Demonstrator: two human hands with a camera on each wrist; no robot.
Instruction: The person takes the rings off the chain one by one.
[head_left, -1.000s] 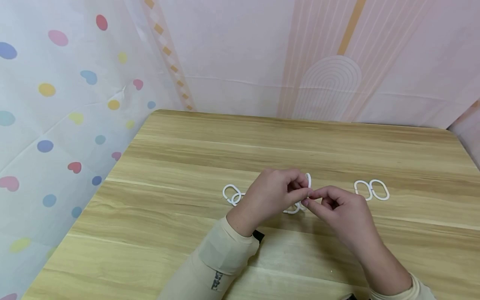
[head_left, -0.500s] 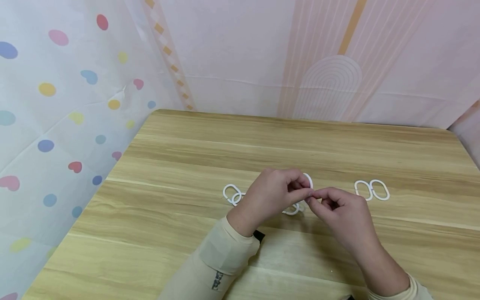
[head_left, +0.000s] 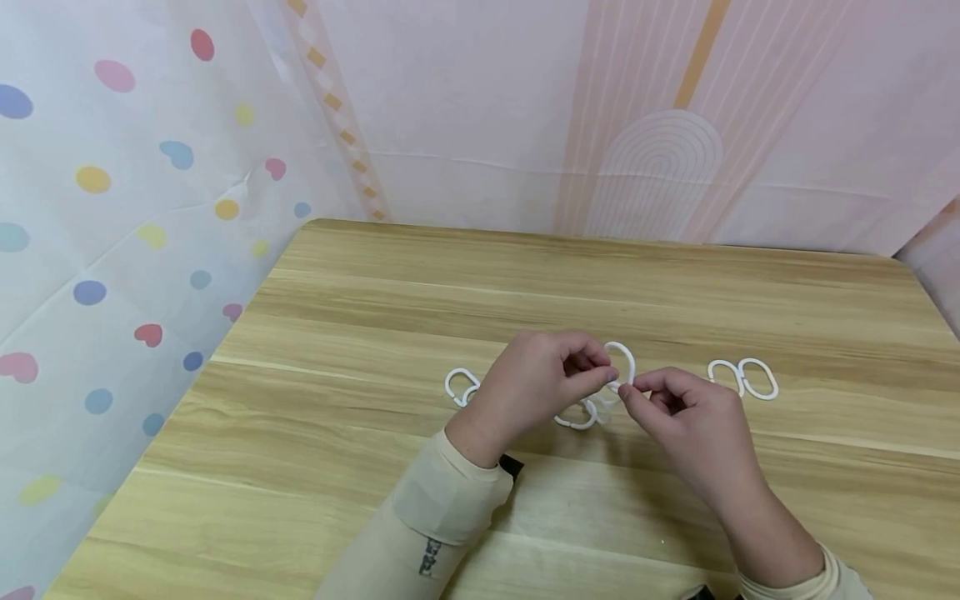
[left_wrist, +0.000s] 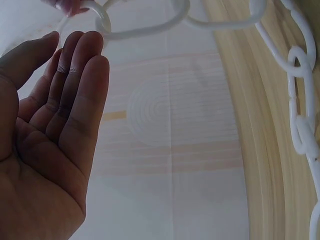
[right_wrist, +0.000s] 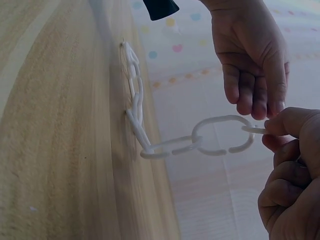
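Note:
A white plastic chain link (head_left: 631, 362) stands upright between the two hands, over the middle of the table. My left hand (head_left: 528, 387), palm inward, has its thumb and fingertips at the link's left side, pinching it there; the other fingers lie nearly straight. With thumb and forefinger my right hand (right_wrist: 295, 170) pinches a link (right_wrist: 255, 130), its remaining fingers curled. From that link hangs an oval link (right_wrist: 222, 118) with a small gap in its side. More of the chain (left_wrist: 292, 100) runs down to the table, partly hidden behind the left hand in the head view.
Two white links (head_left: 776, 385) lie side by side on the wooden table (head_left: 420, 292), right of the hands. Left of the left wrist, the far end of the chain (head_left: 460, 371) rests on the wood. Patterned cloth (head_left: 480, 100) covers the walls behind.
The hands have drawn slightly apart, the left one shifting left. More of the upright link now shows between them, and the links below it have moved a little left.

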